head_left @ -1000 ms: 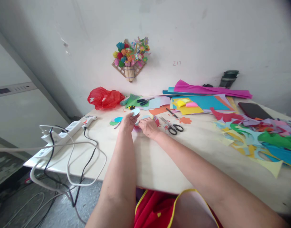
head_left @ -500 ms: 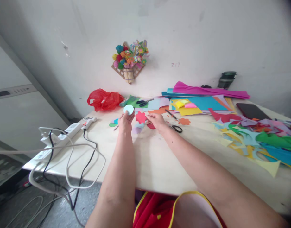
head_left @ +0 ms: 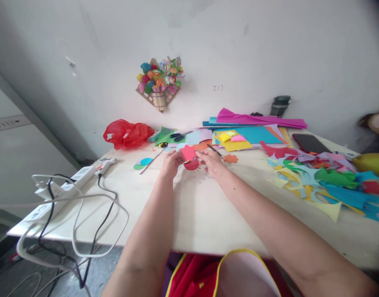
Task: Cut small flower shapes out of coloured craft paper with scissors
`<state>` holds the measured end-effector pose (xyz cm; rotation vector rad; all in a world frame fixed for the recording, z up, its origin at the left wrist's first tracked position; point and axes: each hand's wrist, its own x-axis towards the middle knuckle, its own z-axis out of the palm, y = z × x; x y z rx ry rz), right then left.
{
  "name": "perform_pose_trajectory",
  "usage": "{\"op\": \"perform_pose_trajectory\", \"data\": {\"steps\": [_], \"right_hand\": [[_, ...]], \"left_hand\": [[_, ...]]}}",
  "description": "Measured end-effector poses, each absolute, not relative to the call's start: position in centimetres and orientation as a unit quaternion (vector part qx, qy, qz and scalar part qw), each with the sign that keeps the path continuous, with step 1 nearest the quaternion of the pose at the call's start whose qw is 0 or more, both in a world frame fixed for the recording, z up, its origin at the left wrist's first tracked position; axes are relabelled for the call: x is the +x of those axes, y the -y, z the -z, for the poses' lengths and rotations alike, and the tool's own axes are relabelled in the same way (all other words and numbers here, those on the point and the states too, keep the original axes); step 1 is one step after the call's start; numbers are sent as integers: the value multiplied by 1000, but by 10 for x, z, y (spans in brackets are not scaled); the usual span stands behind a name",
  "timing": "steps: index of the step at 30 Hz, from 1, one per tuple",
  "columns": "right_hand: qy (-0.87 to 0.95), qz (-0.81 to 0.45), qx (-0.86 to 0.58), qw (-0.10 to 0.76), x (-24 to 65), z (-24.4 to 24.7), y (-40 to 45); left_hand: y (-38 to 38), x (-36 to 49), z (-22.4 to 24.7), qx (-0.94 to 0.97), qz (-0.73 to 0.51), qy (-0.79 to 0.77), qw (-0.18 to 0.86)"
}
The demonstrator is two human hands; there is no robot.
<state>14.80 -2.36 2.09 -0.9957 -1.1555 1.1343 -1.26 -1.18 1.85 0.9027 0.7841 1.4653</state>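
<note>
Wall: flower basket (head_left: pixel 159 84) | table left: white power strip (head_left: pixel 64 194), red bag (head_left: pixel 126 134)

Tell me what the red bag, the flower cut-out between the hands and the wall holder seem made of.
Red bag: thin, slightly glossy plastic, judging by its see-through crinkles.
Flower cut-out: probably matte paper or thin foam, being flat and evenly coloured.
Wall holder: likely dull bamboo or wood, from its bound pale sticks.
</note>
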Motion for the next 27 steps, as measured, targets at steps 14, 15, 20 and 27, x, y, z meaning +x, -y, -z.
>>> {"op": "perform_pose_trajectory", "data": {"steps": [14,15,20,27], "right_hand": [[397,-467,-473,633,160,-7,18],[403,-459,-475,634,161,-7,17],[429,-432,-496,620,160,-6,18],[428,-469,-473,611,161,-9,22]], "left_hand": [[18,12,-19,374,-537,-372,659],[18,13,-19,374,-535,-375,658],[18,15,-14,435,-523,-375,630],[18,14,-10,481,-494,-384,615]]}}
